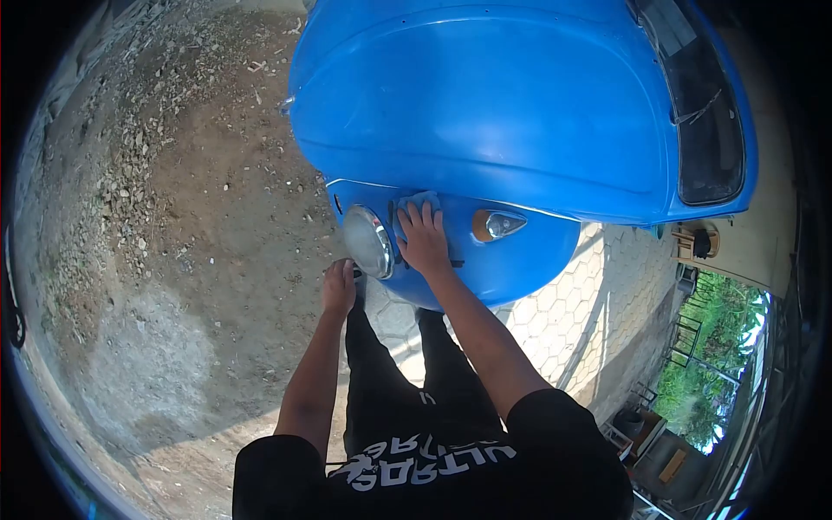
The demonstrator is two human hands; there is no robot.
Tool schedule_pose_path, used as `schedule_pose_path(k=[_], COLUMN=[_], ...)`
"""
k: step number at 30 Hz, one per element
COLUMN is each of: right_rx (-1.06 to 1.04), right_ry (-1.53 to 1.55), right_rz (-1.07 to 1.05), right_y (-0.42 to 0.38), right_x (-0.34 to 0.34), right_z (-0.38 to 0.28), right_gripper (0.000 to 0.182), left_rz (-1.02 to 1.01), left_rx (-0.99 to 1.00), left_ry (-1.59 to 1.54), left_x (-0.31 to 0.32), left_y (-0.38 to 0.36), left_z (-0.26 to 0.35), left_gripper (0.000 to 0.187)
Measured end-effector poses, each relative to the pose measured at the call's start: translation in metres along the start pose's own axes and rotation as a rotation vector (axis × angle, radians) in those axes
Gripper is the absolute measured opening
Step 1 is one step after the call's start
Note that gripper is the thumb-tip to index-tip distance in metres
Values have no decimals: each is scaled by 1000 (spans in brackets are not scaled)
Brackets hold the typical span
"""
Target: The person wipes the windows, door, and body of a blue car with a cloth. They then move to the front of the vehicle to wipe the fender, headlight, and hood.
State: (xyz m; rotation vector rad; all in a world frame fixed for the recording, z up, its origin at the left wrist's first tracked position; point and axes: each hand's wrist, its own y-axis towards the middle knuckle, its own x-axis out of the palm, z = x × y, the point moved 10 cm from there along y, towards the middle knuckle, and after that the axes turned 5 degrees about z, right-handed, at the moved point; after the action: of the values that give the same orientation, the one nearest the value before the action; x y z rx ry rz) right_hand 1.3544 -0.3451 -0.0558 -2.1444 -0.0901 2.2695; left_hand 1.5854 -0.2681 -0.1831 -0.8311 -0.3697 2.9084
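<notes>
My right hand lies with fingers spread on the blue front fender of a car. Under its fingers is a bunched bluish cloth, pressed against the paint between the round headlight and the orange-and-clear turn signal. Just below the headlight hangs my left hand, its fingers curled. Whether it holds anything is hidden from me. Dark marks show on the fender beside my right wrist.
The car's blue hood rises beyond the fender, up to the windshield. Bare dirt with rubble spreads to the left. Hexagonal paving runs to the right, with a wooden chair by the wall.
</notes>
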Motion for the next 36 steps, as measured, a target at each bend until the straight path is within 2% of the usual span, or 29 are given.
schedule_pose_path(k=[1, 4, 7, 13, 16, 20, 25, 28, 30, 33, 36], right_rx=[-149, -99, -176, -447, -559, -512, -497, -506, -571, -599, -530], right_ry=[10, -25, -115, -44, 100, 147, -119, -161, -75, -6, 8], right_rz=[-39, 21, 56, -60, -221, -180, -32, -75, -180, -278, -259], right_y=[3, 22, 31, 69, 88, 69, 17, 33, 58, 81, 71], right_x=[7, 21, 24, 71, 104, 68, 11, 28, 55, 87, 78], right_z=[-14, -11, -37, -106, -131, -113, -64, -76, -100, -132, -127], right_gripper=[63, 66, 68, 60, 51, 42, 50, 54, 55, 57, 58], left_rz=[-24, -66, -39, 122, 146, 130, 183, 203, 202, 249, 293], left_rx=[-32, -117, -139, -68, -94, -198, -289, -327, -329, -175, -131], left_ry=[-40, -148, -217, -302, -328, -400, -391, -404, -432, -337, -365], left_x=[-2, -1, 1, -1, 7, -1, -19, -18, -21, -19, -22], left_y=[0, 0, 5, 8, 2, -5, -13, -17, -16, -19, -27], left_z=[4, 14, 6, -1, -16, -41, -88, -105, -103, -96, -96], left_gripper=[39, 42, 42, 33, 32, 33, 34, 33, 29, 23, 29])
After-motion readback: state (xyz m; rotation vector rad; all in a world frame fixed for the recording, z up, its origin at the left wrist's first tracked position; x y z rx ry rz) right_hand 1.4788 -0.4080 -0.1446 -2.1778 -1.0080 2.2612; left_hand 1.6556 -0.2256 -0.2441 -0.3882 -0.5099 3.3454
